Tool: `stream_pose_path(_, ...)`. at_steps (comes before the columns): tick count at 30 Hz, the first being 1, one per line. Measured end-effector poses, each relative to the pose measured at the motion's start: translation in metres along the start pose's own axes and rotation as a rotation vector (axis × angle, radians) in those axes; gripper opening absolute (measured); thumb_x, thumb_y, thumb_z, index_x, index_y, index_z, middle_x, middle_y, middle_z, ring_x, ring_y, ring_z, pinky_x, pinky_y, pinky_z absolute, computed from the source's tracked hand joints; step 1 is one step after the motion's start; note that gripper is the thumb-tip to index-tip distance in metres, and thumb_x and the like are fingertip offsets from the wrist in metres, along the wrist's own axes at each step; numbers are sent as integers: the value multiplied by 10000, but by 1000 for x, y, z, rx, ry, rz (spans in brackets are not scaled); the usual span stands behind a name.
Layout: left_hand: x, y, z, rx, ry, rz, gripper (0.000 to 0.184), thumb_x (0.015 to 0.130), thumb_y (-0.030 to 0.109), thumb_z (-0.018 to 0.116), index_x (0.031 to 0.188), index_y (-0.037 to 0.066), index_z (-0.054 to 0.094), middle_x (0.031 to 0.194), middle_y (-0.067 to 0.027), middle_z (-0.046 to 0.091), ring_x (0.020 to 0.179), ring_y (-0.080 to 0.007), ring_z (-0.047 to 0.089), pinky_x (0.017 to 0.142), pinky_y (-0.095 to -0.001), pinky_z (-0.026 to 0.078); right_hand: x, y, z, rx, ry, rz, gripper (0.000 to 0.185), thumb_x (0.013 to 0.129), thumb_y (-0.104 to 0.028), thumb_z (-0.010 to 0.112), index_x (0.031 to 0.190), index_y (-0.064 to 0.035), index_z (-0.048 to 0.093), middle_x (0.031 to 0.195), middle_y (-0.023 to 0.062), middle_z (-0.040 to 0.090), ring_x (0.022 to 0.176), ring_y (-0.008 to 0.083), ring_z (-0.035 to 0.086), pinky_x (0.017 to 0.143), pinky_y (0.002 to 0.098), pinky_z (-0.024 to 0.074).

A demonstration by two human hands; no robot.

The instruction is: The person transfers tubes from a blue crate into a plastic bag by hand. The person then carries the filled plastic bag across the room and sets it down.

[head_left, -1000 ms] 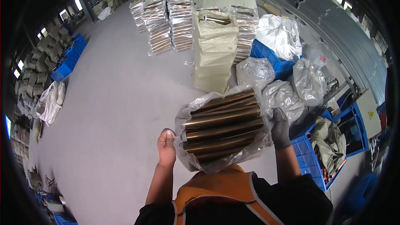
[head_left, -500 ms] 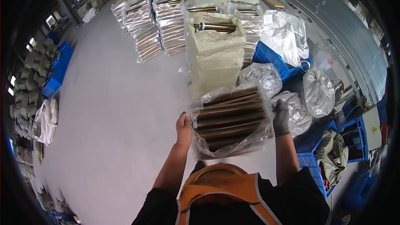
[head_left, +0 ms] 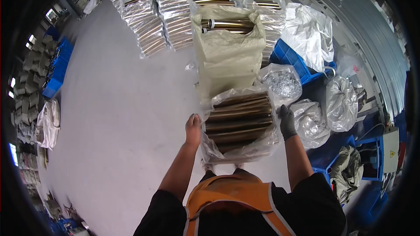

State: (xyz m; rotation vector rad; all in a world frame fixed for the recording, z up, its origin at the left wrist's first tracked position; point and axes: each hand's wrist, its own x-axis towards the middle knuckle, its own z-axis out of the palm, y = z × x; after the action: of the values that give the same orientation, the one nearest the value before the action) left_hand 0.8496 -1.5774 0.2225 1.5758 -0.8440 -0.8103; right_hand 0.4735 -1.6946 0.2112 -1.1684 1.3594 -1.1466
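A clear plastic bag (head_left: pixel 258 150) full of brown metal tubes (head_left: pixel 238 122) is in front of me, its open side facing up. The tubes lie crosswise, one above another. My left hand (head_left: pixel 193 130) is closed on the bag's left edge, thumb on top. At the right edge, my right hand (head_left: pixel 287 122), in a dark grey glove, has its fingers curled on the plastic. Just beyond the bag stands a beige woven sack (head_left: pixel 227 65) with more shiny tubes (head_left: pixel 229 25) showing in its open top.
Several wrapped tube bundles (head_left: pixel 175 22) lie behind the sack. To the right are a clear bag of small shiny parts (head_left: pixel 282 84), a blue crate (head_left: pixel 284 54), stuffed plastic bags (head_left: pixel 310 124) and a grey control box (head_left: pixel 390 150). Blue crates (head_left: pixel 57 76) line the left side.
The bag of tubes has shifted slightly left and looks more level, with both hands still on its edges. My view has tilted, and my feet now show below the bag.
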Motion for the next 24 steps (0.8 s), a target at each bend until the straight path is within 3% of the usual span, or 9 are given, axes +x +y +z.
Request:
stream_pose_path(6, 18, 35, 22, -96, 20, -59, 309, 1017, 259, 440, 842, 12, 502, 712, -40, 437, 698, -143, 384, 658, -302, 390, 26, -37, -10, 67, -45, 19, 363, 1009, -363, 468, 821, -76, 585, 759, -30, 543, 702, 75, 447, 664, 262, 378)
stream_pose_path(8, 28, 24, 35, 51, 59, -17, 324, 1036, 268, 431, 796, 58, 487, 748, 32, 423, 730, -95, 382, 684, -270, 370, 46, -11, -2, 81, -72, 11, 354, 1013, -350, 464, 817, -77, 575, 756, -30, 527, 702, 77, 437, 664, 264, 375)
stream_pose_path(9, 34, 21, 41, 72, 69, -62, 327, 1031, 296, 444, 834, 43, 511, 768, 14, 453, 756, -116, 409, 723, -283, 389, 55, 1, -1, 103, -79, -8, 347, 1017, -337, 459, 813, -77, 564, 753, -29, 510, 702, 79, 427, 664, 265, 373)
stream_pose_path(10, 35, 19, 46, 92, 77, -119, 342, 1026, 325, 458, 873, 29, 535, 789, -5, 483, 782, -137, 436, 763, -295, 407, 60, 5, -2, -123, -129, -98, 327, 1023, -299, 449, 807, -74, 548, 746, -28, 480, 713, 78, 412, 667, 266, 368)
stream_pose_path(11, 37, 11, 50, 71, 101, -133, 350, 1019, 345, 470, 931, 19, 563, 844, -30, 535, 835, -157, 470, 819, -302, 411, 66, 4, 5, -40, -77, -15, 340, 1025, -291, 431, 795, -67, 542, 748, -28, 479, 721, 88, 420, 675, 270, 372)
stream_pose_path(14, 52, 1, 45, 100, 118, -91, 432, 980, 392, 536, 1189, 16, 570, 1055, -154, 649, 1005, -234, 577, 933, -328, 432, 101, 15, -3, -84, -178, -89, 366, 1022, -304, 414, 844, -38, 592, 778, -19, 521, 737, 112, 449, 708, 286, 394)
stream_pose_path(18, 29, -14, 19, -76, 109, -25, 499, 954, 399, 582, 1304, 53, 503, 1259, -140, 589, 1183, -248, 538, 1025, -344, 393, 120, 19, -21, -105, -173, -39, 345, 997, -287, 458, 1066, -20, 665, 950, 39, 635, 890, 141, 558, 844, 291, 437)
stream_pose_path(20, 5, -8, -4, -81, 71, -173, 618, 918, 421, 629, 1391, 78, 429, 1383, -130, 498, 1280, -254, 470, 1076, -371, 360, 127, 25, -27, -54, -112, 15, 315, 982, -272, 497, 1087, -24, 662, 979, 30, 634, 914, 141, 564, 856, 294, 439)
stream_pose_path(24, -24, -8, -20, -100, 84, -381, 744, 866, 464, 678, 1408, 28, 413, 1394, -168, 486, 1300, -266, 455, 1083, -390, 360, 127, 33, -10, 116, -63, 134, 344, 995, -320, 502, 1114, -37, 656, 998, 19, 637, 935, 139, 566, 864, 302, 443)
